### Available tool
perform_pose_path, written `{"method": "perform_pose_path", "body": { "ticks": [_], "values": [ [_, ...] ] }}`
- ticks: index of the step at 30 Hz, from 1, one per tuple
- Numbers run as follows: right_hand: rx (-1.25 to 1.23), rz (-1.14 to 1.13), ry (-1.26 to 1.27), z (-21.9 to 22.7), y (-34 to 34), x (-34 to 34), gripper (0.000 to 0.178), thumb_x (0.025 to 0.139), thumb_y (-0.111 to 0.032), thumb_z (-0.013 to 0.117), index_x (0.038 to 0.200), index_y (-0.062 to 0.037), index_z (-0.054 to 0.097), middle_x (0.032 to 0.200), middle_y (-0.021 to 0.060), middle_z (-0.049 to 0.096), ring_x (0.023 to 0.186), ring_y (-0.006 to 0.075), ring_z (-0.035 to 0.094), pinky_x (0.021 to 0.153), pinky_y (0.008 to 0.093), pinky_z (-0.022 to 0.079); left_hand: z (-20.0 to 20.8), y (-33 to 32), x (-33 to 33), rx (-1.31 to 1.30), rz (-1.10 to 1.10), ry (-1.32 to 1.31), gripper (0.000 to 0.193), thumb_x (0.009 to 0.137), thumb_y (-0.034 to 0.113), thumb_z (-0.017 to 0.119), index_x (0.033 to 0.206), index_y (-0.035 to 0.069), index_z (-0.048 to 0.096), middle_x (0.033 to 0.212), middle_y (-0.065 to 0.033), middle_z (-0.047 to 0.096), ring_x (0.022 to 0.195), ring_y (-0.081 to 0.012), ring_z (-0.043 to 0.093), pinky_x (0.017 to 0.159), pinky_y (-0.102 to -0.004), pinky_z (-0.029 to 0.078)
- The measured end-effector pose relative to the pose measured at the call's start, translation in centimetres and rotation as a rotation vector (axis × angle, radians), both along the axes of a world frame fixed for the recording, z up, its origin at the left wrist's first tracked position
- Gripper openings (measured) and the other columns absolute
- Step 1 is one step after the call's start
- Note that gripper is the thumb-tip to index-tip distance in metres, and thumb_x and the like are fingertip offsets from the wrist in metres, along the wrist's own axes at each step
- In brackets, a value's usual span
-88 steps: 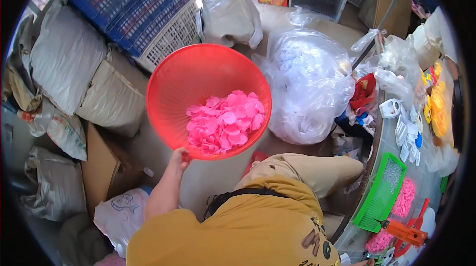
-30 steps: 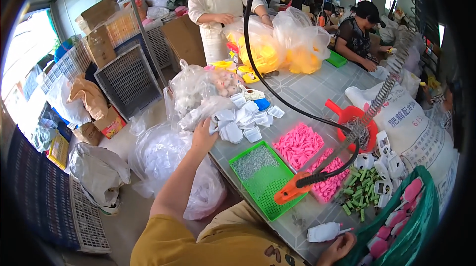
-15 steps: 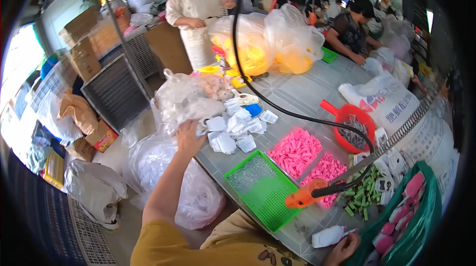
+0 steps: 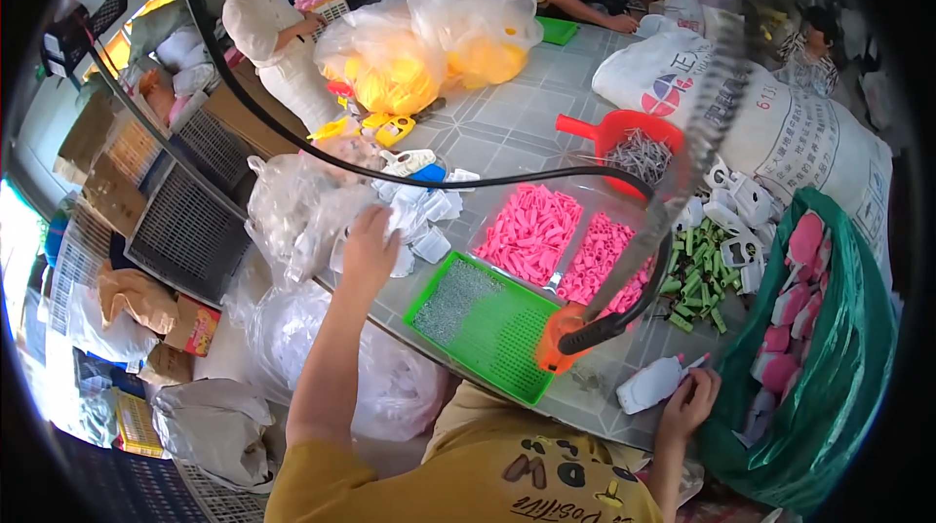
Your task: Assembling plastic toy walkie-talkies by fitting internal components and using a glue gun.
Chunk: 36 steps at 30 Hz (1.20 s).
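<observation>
My left hand (image 4: 370, 252) reaches over the near left side of a pile of white plastic pieces (image 4: 414, 206), beside a crumpled clear plastic bag (image 4: 292, 201). Its fingers are stretched out and apart on the pieces. On the table's near right lies a white plastic casing (image 4: 647, 386) with thin pink bits at one end. Right against that end, my right hand (image 4: 690, 400) has its fingers curled; what they grip, if anything, is too small to make out. An orange electric screwdriver (image 4: 562, 340) hangs on a coiled spring over the green tray (image 4: 522, 348), which holds small screws.
Pink parts (image 4: 531, 235) fill a divided clear tray. Behind are a red scoop (image 4: 624, 138) with metal pieces and a white sack (image 4: 721, 99). Green pieces (image 4: 694, 274) and a green bag (image 4: 819, 367) of pink-and-white items lie right. A black cable crosses the table. Other people stand and sit beyond.
The view has turned, so the scene sits differently. The screwdriver hangs more upright. My left hand stays at the white pieces, my right by the casing. The standing person has turned aside.
</observation>
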State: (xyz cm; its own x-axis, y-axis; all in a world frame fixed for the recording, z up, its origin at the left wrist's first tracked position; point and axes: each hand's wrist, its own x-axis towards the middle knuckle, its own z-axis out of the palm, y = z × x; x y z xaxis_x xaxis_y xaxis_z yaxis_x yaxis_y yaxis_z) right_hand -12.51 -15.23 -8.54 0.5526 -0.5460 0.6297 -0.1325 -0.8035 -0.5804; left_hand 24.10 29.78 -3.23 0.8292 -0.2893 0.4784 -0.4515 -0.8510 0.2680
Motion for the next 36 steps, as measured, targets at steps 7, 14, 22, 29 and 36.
{"method": "perform_pose_path", "body": {
  "ticks": [7,14,22,29,36],
  "values": [
    [0.022,-0.016,-0.054,0.1,-0.4,0.2,0.019,0.09,0.014,0.055,0.102,0.0008,0.06,0.104,0.0168,0.055,0.079,0.026,0.057,0.066,0.0343,0.049,-2.7,-4.2,9.6,0.375,0.001,0.252,0.072,0.088,0.048,0.069,0.137,-0.002,0.054,0.133,-0.0295,0.059,0.122,-0.0443,0.059,0.099,-0.0515,0.05],
    [0.043,0.005,-0.017,-0.1,-0.4,1.1,0.016,0.088,0.014,0.055,0.097,0.0018,0.061,0.104,0.018,0.056,0.083,0.0304,0.059,0.071,0.0367,0.05,-2.7,-7.0,7.7,0.084,-0.311,0.215,0.052,0.092,0.031,0.069,0.13,-0.003,0.058,0.141,-0.0245,0.053,0.132,-0.0397,0.051,0.113,-0.0435,0.039],
    [0.036,0.018,0.035,-0.2,-0.6,0.9,0.021,0.085,0.015,0.056,0.101,0.0015,0.062,0.105,0.02,0.057,0.086,0.0343,0.06,0.076,0.0395,0.051,-2.3,-1.6,12.0,0.091,-0.149,-0.064,0.05,0.097,0.039,0.063,0.123,-0.004,0.064,0.119,-0.0275,0.066,0.116,-0.0458,0.06,0.101,-0.0493,0.048],
    [0.083,-0.011,-0.034,-0.6,-1.0,0.6,0.032,0.08,0.015,0.053,0.107,0.0002,0.062,0.107,0.0198,0.06,0.089,0.0354,0.063,0.076,0.0381,0.053,2.1,-13.2,5.9,0.32,0.074,-0.085,0.061,0.096,0.045,0.062,0.137,0.001,0.057,0.141,-0.0276,0.055,0.132,-0.0452,0.05,0.111,-0.0489,0.041],
    [0.246,0.071,-0.06,1.0,-0.9,-0.5,0.05,0.067,0.014,0.043,0.113,-0.0001,0.06,0.118,0.02,0.058,0.107,0.0378,0.06,0.095,0.0366,0.048,8.1,-26.9,-8.9,0.015,-0.819,-0.032,0.04,0.091,0.018,0.072,0.126,0.001,0.062,0.122,-0.0213,0.065,0.114,-0.0386,0.062,0.097,-0.0449,0.051]
  ]
}}
